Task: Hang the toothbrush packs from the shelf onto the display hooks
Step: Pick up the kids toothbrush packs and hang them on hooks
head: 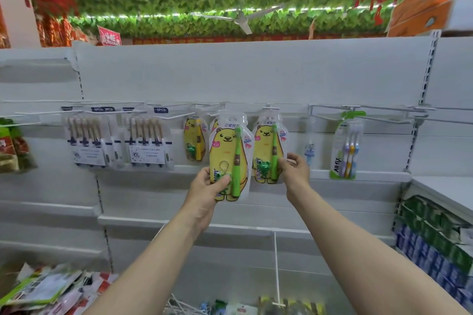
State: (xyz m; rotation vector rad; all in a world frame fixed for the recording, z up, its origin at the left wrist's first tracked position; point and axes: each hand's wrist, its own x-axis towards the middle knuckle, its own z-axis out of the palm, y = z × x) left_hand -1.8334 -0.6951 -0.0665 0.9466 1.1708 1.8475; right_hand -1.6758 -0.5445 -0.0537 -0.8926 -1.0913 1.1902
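Toothbrush packs: four bear packs, two 6-pc packs (87, 140) at 9 o'clock, one All-fix pack (345, 148) at 3. Left hand (212, 184) fingers pinch centre bear pack (227, 151) bottom, its top at the hooks (176, 116). Right hand (294, 166) fingers curled, pinching neighbour bear pack (267, 146) at 3 o'clock.

Bare forearms; bare left hand (204, 188), right hand (294, 169).

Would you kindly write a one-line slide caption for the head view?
Left hand holds a bear toothbrush pack up at the display hooks; right hand pinches a hung pack's edge.
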